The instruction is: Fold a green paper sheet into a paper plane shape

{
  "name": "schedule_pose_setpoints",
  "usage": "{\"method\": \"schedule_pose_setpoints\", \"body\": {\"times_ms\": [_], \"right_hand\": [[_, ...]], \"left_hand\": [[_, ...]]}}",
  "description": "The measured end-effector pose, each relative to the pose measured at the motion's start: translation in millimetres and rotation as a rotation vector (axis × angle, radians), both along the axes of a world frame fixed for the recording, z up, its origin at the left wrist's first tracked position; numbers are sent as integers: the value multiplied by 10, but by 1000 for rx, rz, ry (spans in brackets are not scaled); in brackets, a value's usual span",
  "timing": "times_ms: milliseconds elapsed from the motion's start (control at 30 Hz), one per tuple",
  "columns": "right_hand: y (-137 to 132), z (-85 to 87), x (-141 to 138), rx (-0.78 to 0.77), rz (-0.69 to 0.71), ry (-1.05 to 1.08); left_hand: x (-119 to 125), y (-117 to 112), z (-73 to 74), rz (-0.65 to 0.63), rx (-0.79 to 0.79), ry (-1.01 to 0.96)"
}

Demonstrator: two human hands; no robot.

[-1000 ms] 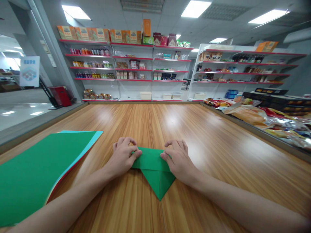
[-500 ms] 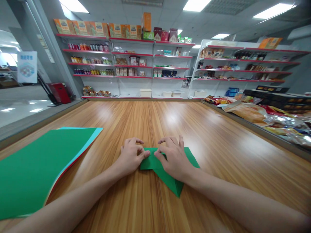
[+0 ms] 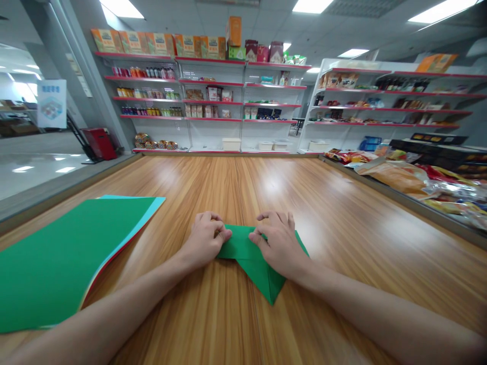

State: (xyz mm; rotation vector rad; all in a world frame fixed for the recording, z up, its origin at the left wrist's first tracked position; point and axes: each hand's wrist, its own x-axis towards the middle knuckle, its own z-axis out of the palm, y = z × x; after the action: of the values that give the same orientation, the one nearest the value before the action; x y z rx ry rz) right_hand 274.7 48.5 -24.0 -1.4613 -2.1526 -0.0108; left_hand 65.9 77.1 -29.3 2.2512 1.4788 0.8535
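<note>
A folded sheet of green paper [image 3: 239, 246] lies on the wooden table in front of me, with a pointed flap reaching toward me. At its left end, my left hand [image 3: 207, 234] pinches the paper between thumb and curled fingers. My right hand [image 3: 279, 243] lies over the right part, its thumb and bent fingers closed at the upper edge. That hand hides some of the folds, and the right corner shows beyond it.
To the left lies a stack of large coloured sheets [image 3: 72, 253], green on top, with light blue and red edges showing. A raised rim [image 3: 228, 154] borders the wooden table [image 3: 342, 284]. Bagged snacks [image 3: 399, 177] sit past the right rim. Stocked shelves [image 3: 211, 104] stand behind.
My right thumb has slid rightward along the paper, away from the left one, so the gap between my hands is wider. The view has shifted slightly.
</note>
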Motion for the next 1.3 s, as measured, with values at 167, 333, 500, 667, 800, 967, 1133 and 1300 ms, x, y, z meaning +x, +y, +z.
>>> {"method": "schedule_pose_setpoints", "body": {"times_ms": [167,333,500,667,800,967,1133,1300], "right_hand": [[32,-48,16,-24,-10,12],[-47,-40,-46,24,31,4],[23,-75,38,26,13,41],[60,-126,35,35,14,40],[-8,-107,-35,41,52,39],[-6,-89,-19,36,63,40],[87,-126,75,24,32,42],[109,-135,109,-4,35,44]], "left_hand": [[-15,-90,37,10,177,184],[142,-267,42,-36,280,269],[-5,-115,62,102,98,211],[-2,-206,122,39,312,340],[185,-313,84,-48,329,326],[159,-200,58,-12,226,222],[-30,-117,107,60,194,215],[-75,-107,110,58,168,202]]}}
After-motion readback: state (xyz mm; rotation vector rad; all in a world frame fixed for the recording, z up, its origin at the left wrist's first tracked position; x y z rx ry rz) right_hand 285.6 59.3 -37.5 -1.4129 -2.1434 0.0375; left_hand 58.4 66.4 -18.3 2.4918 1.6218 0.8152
